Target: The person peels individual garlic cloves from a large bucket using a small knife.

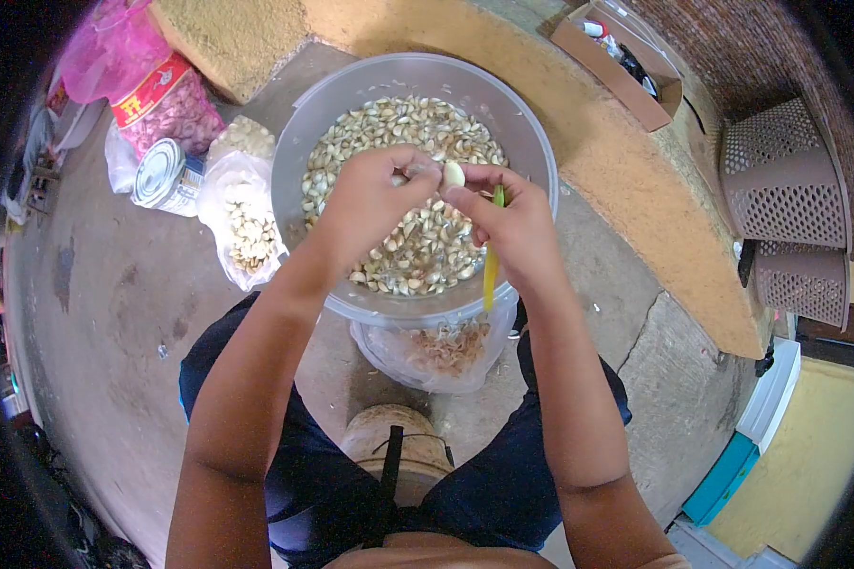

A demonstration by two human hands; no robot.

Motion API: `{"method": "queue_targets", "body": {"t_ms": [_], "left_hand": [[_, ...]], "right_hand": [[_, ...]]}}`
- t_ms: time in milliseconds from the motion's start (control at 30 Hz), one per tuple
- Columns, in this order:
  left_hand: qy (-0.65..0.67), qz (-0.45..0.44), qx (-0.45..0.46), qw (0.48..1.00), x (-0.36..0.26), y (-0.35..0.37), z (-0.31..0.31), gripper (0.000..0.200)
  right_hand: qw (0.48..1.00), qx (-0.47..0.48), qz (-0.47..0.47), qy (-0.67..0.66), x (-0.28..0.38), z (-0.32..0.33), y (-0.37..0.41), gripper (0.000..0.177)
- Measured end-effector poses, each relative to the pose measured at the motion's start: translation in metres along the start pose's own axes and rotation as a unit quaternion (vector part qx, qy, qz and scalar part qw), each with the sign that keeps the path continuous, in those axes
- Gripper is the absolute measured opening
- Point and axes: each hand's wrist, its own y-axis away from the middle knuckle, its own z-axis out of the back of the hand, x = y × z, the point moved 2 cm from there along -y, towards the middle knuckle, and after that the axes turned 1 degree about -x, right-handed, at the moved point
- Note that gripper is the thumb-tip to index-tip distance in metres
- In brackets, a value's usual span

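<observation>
Pinching a pale clove (454, 174), the right hand (510, 213) also held a yellow-green knife (492, 256); the left hand (381, 194) closed its fingertips beside it; below, cloves filled the tub (294, 142).
</observation>
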Motion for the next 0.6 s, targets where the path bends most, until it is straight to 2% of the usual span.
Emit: {"method": "queue_targets", "body": {"t_ms": [33,133,233,333,433,533,600], "left_hand": [[0.021,0.026,0.003,0.999,-0.0008,-0.0004,0.0006,0.017],[0.004,0.024,0.014,1.0,-0.0014,-0.0005,0.0023,0.018],[-0.023,-0.008,-0.004,1.0,-0.0009,-0.0003,0.0001,0.018],[-0.02,-0.02,-0.011,1.0,-0.0004,0.0003,-0.0015,0.018],[-0.022,-0.035,-0.015,0.999,0.0008,-0.0014,-0.0017,0.017],[0.029,-0.001,-0.024,0.999,0.0034,-0.0031,-0.0001,0.017],[0.047,0.066,-0.024,0.996,0.0015,-0.0032,0.0028,0.017]], "right_hand": [[0.998,0.017,-0.03,-0.058,0.0009,-0.0008,0.001,0.025],[0.987,0.043,-0.05,-0.148,-0.0006,-0.0043,0.0016,0.025],[0.986,0.014,-0.051,-0.156,-0.0024,-0.0057,0.0002,0.027],[0.996,-0.029,-0.03,-0.08,-0.0059,-0.0055,-0.0026,0.028],[0.999,-0.031,-0.011,-0.019,-0.0043,-0.0071,-0.0016,0.028],[0.991,-0.017,-0.045,-0.123,-0.0023,-0.0033,-0.0036,0.03],[0.989,-0.031,-0.049,-0.139,-0.0028,0.0018,-0.0053,0.03]]}}
